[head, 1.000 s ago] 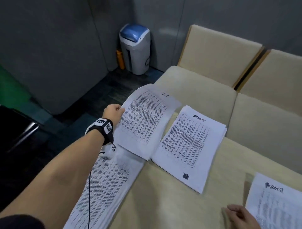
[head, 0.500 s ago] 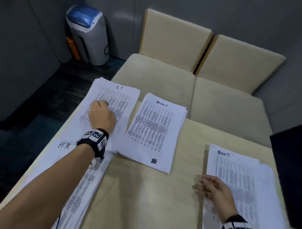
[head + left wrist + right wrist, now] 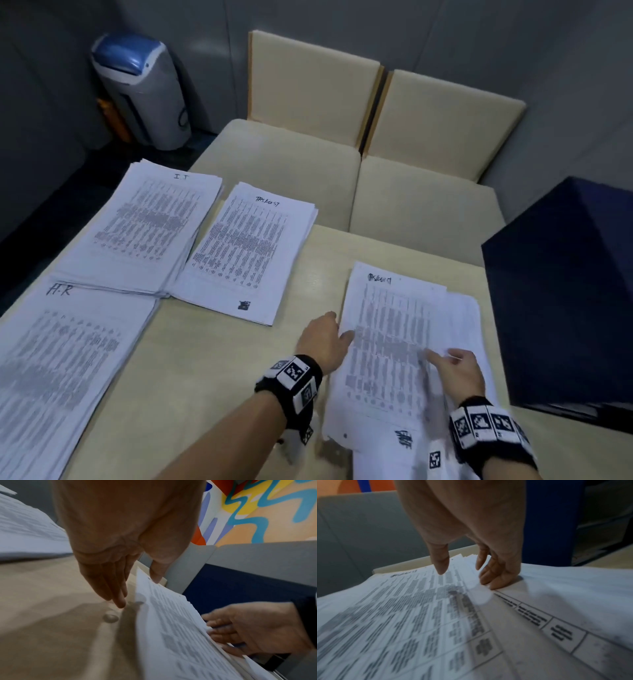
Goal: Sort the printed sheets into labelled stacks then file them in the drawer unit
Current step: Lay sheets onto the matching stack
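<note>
Three labelled stacks lie on the left of the beige table (image 3: 212,377): "I.T" (image 3: 154,226), "Tasklist" (image 3: 250,250) and "H.R" (image 3: 61,359). A loose pile of printed sheets (image 3: 394,346) lies on the right, and its top sheet (image 3: 402,615) is headed "Tasklist". My left hand (image 3: 339,325) stands at that sheet's left edge, with straight fingers (image 3: 118,599) pointing down at the table and the thumb on the raised edge. My right hand (image 3: 445,358) grips the sheet's right edge, thumb on top and curled fingers (image 3: 494,580) tucked at the edge. The dark blue drawer unit (image 3: 561,301) stands on the right.
Two beige cushioned chairs (image 3: 308,164) stand against the table's far edge. A grey bin with a blue lid (image 3: 144,92) stands on the dark floor at the back left. The drawer unit almost touches the pile's right side.
My left hand has left the "I.T" stack and crossed right to the loose pile. My right hand has shifted from the pile's left edge to the top sheet's right side. The view swung right.
</note>
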